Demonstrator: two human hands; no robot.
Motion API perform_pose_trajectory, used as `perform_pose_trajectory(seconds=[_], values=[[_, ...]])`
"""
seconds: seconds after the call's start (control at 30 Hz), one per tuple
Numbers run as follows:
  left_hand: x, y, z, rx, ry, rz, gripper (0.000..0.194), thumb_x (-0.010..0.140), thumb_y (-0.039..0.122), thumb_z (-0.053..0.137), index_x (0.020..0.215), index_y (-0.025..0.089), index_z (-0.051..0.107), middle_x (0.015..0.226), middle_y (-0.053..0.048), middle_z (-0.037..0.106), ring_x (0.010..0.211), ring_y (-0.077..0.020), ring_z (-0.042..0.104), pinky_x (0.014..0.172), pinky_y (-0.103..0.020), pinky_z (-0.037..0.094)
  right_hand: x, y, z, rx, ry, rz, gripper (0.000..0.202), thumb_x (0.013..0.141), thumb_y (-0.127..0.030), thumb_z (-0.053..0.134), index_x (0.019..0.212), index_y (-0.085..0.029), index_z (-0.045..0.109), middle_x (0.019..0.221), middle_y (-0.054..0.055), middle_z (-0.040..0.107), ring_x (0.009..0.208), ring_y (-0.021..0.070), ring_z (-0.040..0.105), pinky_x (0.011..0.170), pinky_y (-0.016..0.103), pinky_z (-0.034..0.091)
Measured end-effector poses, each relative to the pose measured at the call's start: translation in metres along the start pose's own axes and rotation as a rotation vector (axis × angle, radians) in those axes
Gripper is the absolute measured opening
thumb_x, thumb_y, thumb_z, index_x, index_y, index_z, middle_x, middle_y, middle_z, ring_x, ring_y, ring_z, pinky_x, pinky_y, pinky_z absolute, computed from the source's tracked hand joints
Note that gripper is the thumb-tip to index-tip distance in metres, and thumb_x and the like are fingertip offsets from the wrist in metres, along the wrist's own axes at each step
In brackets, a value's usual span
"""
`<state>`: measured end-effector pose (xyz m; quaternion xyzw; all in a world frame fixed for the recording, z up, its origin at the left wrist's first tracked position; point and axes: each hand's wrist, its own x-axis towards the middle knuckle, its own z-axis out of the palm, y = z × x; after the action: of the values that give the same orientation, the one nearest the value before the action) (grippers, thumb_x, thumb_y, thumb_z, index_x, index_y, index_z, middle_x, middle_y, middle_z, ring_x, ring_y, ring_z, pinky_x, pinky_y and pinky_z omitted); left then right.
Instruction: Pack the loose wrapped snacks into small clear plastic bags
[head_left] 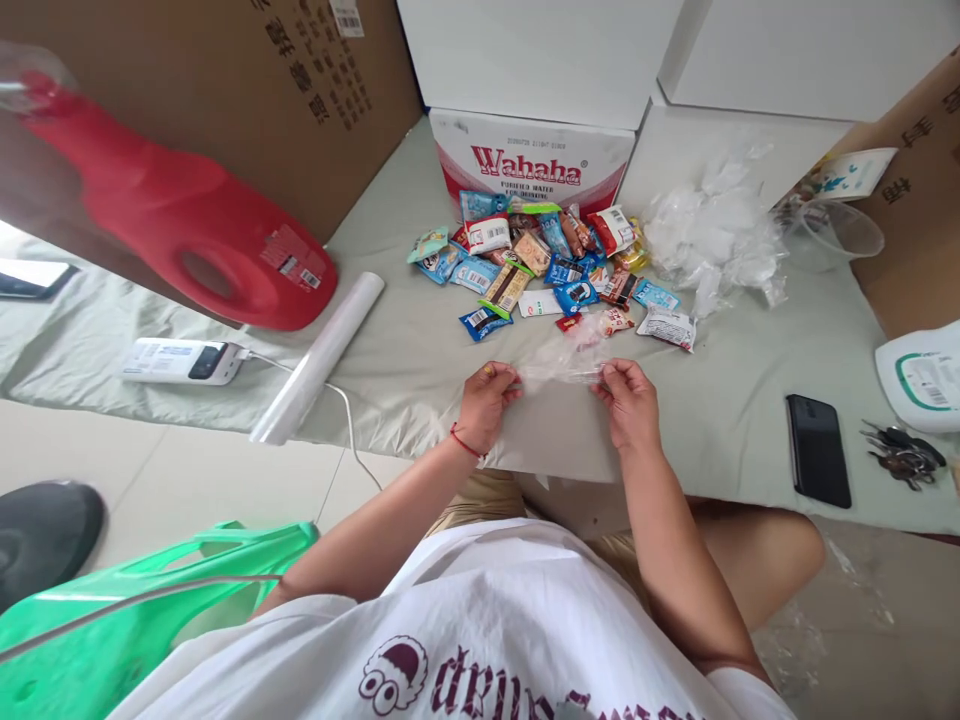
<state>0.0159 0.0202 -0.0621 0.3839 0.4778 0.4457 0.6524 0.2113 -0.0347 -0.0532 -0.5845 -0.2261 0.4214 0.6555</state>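
Observation:
Between my two hands a clear plastic bag (559, 362) is stretched just above the front of the cloth-covered table. My left hand (486, 400) pinches its left end, and a red string circles that wrist. The bag's right end is pinched by my right hand (628, 400). Behind the bag lies a loose pile of small wrapped snacks (506, 290) in blue, red, green and white packets. One red packet (619, 320) lies close behind the bag; whether the bag touches it I cannot tell.
A heap of crumpled clear bags (716, 240) lies right of the snacks, before white boxes. A Wahaba-style red-and-white carton (532, 160) stands behind. Leftward are a red jug (202, 220), plastic roll (319, 360) and power bank (180, 361); rightward, a phone (819, 450) and keys (905, 455).

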Motion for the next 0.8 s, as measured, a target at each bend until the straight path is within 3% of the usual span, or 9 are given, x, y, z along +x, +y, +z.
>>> perform_pose_trajectory(seconds=[0.07,0.13,0.23,0.3,0.37,0.47,0.6,0.8], values=[[-0.001,0.006,-0.006,0.056,0.077,0.067,0.024,0.085,0.042,0.067,0.085,0.02,0.057,0.089,-0.002,0.061,0.087,-0.0161,0.061,0.07,-0.027,0.053,0.0,-0.001,-0.005,0.049,-0.034,-0.021,0.038,0.069,-0.049,0.088,0.085,-0.023,0.066,0.083,-0.003,0.065,0.079,0.0121,0.061,0.077,0.028,0.056],[-0.007,0.012,-0.008,0.229,0.117,0.279,0.024,0.09,0.044,0.063,0.092,0.021,0.057,0.097,-0.004,0.061,0.095,-0.0182,0.061,0.078,-0.031,0.054,0.0,-0.003,-0.007,0.073,-0.079,-0.007,0.037,0.069,-0.047,0.089,0.084,-0.023,0.066,0.084,-0.002,0.067,0.08,0.0128,0.063,0.078,0.028,0.056],[-0.015,0.019,0.0,0.62,-0.032,0.677,0.037,0.086,0.053,0.07,0.103,0.022,0.059,0.112,-0.01,0.062,0.111,-0.0244,0.059,0.098,-0.041,0.05,-0.001,-0.005,-0.005,0.115,-0.135,0.039,0.036,0.07,-0.046,0.089,0.085,-0.023,0.065,0.089,-0.001,0.072,0.084,0.0149,0.068,0.081,0.031,0.059],[-0.014,0.018,0.007,0.833,-0.15,0.777,0.048,0.08,0.055,0.077,0.11,0.02,0.062,0.121,-0.013,0.063,0.12,-0.0301,0.057,0.105,-0.047,0.045,-0.002,-0.006,-0.002,0.131,-0.169,0.063,0.035,0.071,-0.045,0.089,0.085,-0.023,0.065,0.089,-0.001,0.072,0.087,0.016,0.07,0.086,0.035,0.06],[-0.006,0.014,0.009,0.932,-0.172,0.719,0.039,0.084,0.048,0.074,0.109,0.019,0.065,0.117,-0.014,0.066,0.117,-0.0309,0.059,0.103,-0.047,0.045,-0.001,-0.004,-0.001,0.109,-0.173,0.082,0.036,0.07,-0.045,0.089,0.085,-0.023,0.064,0.086,-0.002,0.071,0.085,0.016,0.071,0.085,0.035,0.061],[0.011,0.008,0.001,0.793,-0.184,0.49,0.015,0.091,0.033,0.062,0.094,0.019,0.069,0.094,-0.007,0.068,0.092,-0.022,0.064,0.086,-0.036,0.05,0.001,-0.001,-0.006,0.022,-0.092,0.103,0.041,0.066,-0.048,0.09,0.085,-0.022,0.063,0.081,-0.002,0.071,0.074,0.0143,0.069,0.073,0.031,0.061],[0.026,0.01,-0.017,0.416,-0.107,0.21,0.017,0.087,0.036,0.064,0.083,0.019,0.066,0.075,0.001,0.061,0.066,-0.0126,0.053,0.065,-0.026,0.044,0.002,0.002,-0.017,-0.091,0.02,0.095,0.046,0.064,-0.053,0.09,0.085,-0.021,0.063,0.075,-0.001,0.071,0.062,0.0122,0.064,0.061,0.027,0.057],[0.022,0.016,-0.031,0.079,-0.005,0.022,0.024,0.077,0.04,0.073,0.081,0.019,0.061,0.073,0.003,0.053,0.064,-0.0104,0.047,0.061,-0.024,0.041,-0.011,0.0,-0.028,-0.2,-0.009,0.1,0.045,0.068,-0.057,0.086,0.085,-0.021,0.066,0.074,-0.001,0.068,0.061,0.0112,0.059,0.057,0.026,0.054]])
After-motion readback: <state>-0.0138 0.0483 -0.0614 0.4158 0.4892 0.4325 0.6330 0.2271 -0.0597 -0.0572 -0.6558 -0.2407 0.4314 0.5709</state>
